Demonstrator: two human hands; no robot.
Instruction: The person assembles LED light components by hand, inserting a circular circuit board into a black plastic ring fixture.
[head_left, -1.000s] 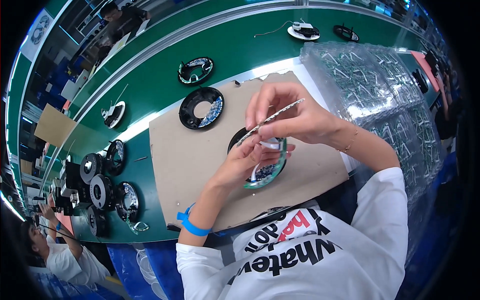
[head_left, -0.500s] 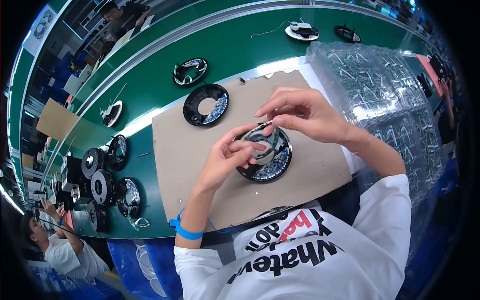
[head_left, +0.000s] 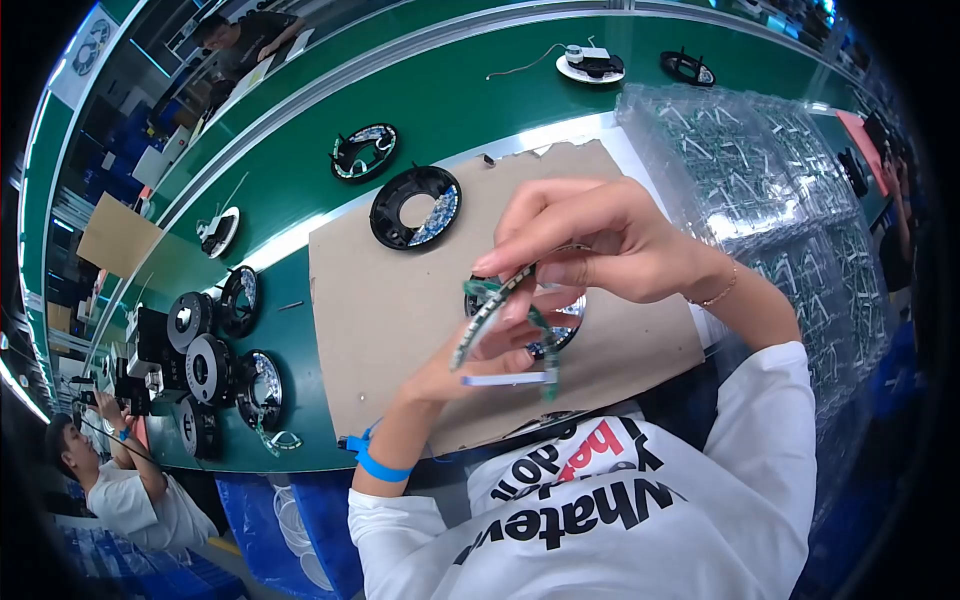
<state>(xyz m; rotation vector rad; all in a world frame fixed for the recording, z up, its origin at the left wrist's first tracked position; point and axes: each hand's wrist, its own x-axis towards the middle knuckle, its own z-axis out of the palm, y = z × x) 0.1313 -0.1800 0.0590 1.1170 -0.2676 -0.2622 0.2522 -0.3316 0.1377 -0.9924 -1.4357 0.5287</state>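
In front of my chest, my right hand [head_left: 610,245] pinches a curved green circuit board strip [head_left: 488,312] with small pale LEDs along it. Green ends and a short white strip [head_left: 510,379] dangle from it. My left hand [head_left: 465,368], wearing a blue wrist strap [head_left: 372,458], is closed around the strip's lower part; some of its fingers are hidden behind it. Under both hands, mostly covered, a black ring housing [head_left: 570,322] lies on the brown cardboard [head_left: 370,340]. Farther back on the cardboard sits another black ring housing [head_left: 415,208] with a shiny speckled patch inside.
A green belt [head_left: 470,95] crosses the back, carrying a black ring [head_left: 364,153] and a white-based part [head_left: 590,66]. At right are stacked clear trays [head_left: 760,190] of green strips. Black round units [head_left: 208,372] stand at left. People work at the far left.
My hands have lifted the strip nearer and turned it, so its curved edge now slants toward me. Parts on the green belt have shifted left.
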